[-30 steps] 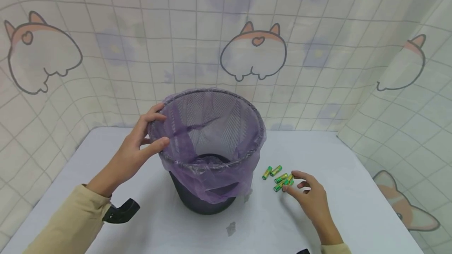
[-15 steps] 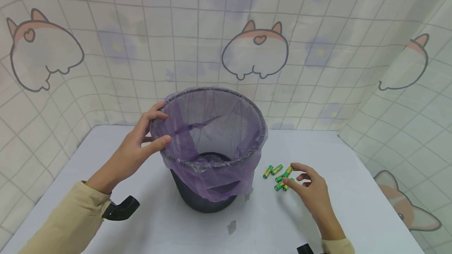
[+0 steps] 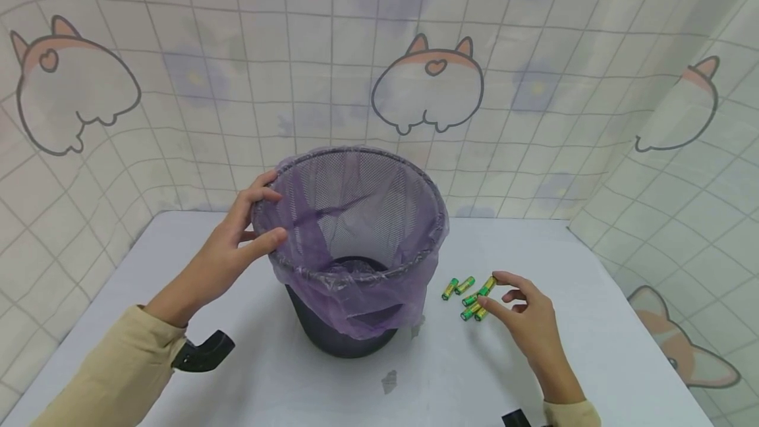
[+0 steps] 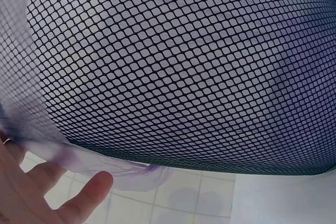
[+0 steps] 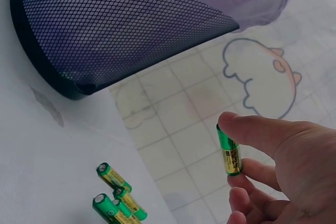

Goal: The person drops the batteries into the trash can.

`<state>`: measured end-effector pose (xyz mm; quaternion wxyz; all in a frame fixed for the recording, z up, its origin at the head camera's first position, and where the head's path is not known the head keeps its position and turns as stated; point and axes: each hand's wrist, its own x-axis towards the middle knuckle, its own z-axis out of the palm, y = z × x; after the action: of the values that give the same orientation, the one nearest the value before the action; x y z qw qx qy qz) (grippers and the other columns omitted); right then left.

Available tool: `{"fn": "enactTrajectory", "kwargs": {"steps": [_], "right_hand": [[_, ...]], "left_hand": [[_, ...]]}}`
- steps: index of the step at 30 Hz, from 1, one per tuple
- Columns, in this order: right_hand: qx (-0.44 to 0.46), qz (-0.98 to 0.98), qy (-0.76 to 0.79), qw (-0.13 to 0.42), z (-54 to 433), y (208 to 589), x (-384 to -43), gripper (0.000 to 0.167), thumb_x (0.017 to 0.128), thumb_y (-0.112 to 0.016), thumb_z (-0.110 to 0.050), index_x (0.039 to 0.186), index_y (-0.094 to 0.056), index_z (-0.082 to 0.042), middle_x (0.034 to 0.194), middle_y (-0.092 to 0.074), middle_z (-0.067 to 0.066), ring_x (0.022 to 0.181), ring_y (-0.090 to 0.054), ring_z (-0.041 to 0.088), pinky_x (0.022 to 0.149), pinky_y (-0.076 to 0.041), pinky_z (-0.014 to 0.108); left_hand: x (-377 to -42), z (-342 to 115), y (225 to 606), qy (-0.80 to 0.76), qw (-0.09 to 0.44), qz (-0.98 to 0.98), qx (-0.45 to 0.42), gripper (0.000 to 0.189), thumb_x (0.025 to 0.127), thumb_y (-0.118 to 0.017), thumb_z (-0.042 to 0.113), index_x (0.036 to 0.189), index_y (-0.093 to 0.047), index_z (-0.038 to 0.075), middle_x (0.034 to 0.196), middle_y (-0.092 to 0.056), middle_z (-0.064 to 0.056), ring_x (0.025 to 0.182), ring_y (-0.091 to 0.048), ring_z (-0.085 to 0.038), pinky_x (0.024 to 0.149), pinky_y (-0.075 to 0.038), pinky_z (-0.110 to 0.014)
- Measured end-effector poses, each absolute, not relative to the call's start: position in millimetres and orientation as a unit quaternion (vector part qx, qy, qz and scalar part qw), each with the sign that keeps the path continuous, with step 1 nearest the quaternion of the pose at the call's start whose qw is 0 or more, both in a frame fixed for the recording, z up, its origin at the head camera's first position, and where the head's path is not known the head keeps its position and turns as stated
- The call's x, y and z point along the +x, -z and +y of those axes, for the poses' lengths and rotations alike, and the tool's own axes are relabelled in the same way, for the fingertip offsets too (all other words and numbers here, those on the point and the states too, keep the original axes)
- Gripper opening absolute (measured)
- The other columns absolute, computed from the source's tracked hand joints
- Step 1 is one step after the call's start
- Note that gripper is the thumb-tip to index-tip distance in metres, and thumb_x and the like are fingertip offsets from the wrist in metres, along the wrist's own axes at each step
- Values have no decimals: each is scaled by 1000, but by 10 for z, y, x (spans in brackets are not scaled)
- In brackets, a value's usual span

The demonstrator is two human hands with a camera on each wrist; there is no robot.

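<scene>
A black mesh trash can (image 3: 340, 328) stands upright on the white table, lined with a purple plastic bag (image 3: 385, 295) folded over its rim. My left hand (image 3: 222, 256) holds the rim at its left side, over the bag. Right of the can, my right hand (image 3: 530, 321) pinches one green-and-yellow battery (image 5: 230, 153) between thumb and fingers. The right wrist view shows it held above the table. Several loose batteries (image 3: 472, 310) of the same kind lie just beneath and left of that hand. Mesh fills most of the left wrist view, with left fingertips (image 4: 97, 187) beside the bag.
The white table (image 3: 569, 282) carries a small grey patch (image 3: 389, 382) in front of the can. A tile-patterned curtain (image 3: 534, 170) with cartoon corgis surrounds the back and sides. Black wrist mounts (image 3: 204, 351) stick out near the sleeves.
My right hand has lifted one battery from the pile and shifted it slightly up and away. My left hand keeps its place on the rim.
</scene>
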<state>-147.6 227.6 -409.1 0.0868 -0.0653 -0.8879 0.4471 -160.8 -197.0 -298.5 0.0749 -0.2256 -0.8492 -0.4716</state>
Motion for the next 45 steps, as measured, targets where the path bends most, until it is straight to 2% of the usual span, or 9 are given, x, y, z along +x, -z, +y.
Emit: {"fn": "enactTrajectory", "kwargs": {"steps": [9, 13, 26, 36, 41, 45], "right_hand": [[-67, -889, -444, 93, 2268, 4073, -1486, 54, 81, -77, -35, 129, -59, -16, 114, -59, 1, 93, -49, 12, 75, -37, 14], [-68, -887, -447, 96, 2264, 4052, -1484, 53, 81, -77, -34, 129, -59, -18, 109, -58, 2, 92, -49, 14, 74, -38, 15], [-51, -879, -460, 116, 2230, 3962, -1464, 52, 81, -78, -31, 128, -61, -17, 106, -57, -2, 90, -49, 14, 71, -38, 15], [-45, -878, -459, 131, 2198, 3876, -1430, 51, 80, -79, -29, 127, -61, -20, 106, -57, -8, 89, -49, 10, 71, -40, 15], [-29, -875, -462, 141, 2192, 3834, -1419, 50, 81, -78, -27, 127, -61, -20, 108, -58, -10, 88, -50, 8, 69, -42, 15], [-17, -876, -460, 148, 2173, 3801, -1413, 50, 82, -78, -26, 127, -60, -17, 113, -60, -3, 89, -50, 8, 70, -41, 14]], "left_hand": [[-1627, -1970, 3001, 474, 73, -849, -224, 46, 97, -53, 19, 136, -32, 11, 162, -9, 12, 138, -36, -34, 96, -37, -52], [-1615, -1968, 2994, 474, 73, -847, -229, 45, 97, -52, 18, 136, -31, 10, 162, -9, 10, 138, -35, -36, 96, -37, -52], [-1604, -1960, 2978, 470, 75, -849, -229, 45, 96, -52, 18, 136, -31, 12, 162, -9, 9, 141, -31, -40, 95, -38, -51], [-1608, -1960, 2979, 480, 70, -842, -237, 44, 97, -51, 17, 135, -30, 10, 163, -8, 9, 144, -23, -43, 97, -39, -62], [-1607, -1957, 2973, 483, 67, -840, -237, 43, 97, -51, 16, 134, -30, 9, 163, -8, 9, 142, -25, -48, 97, -39, -59], [-1606, -1958, 2965, 482, 65, -840, -238, 42, 98, -51, 16, 134, -30, 9, 162, -8, 10, 141, -26, -49, 97, -43, -48]]}}
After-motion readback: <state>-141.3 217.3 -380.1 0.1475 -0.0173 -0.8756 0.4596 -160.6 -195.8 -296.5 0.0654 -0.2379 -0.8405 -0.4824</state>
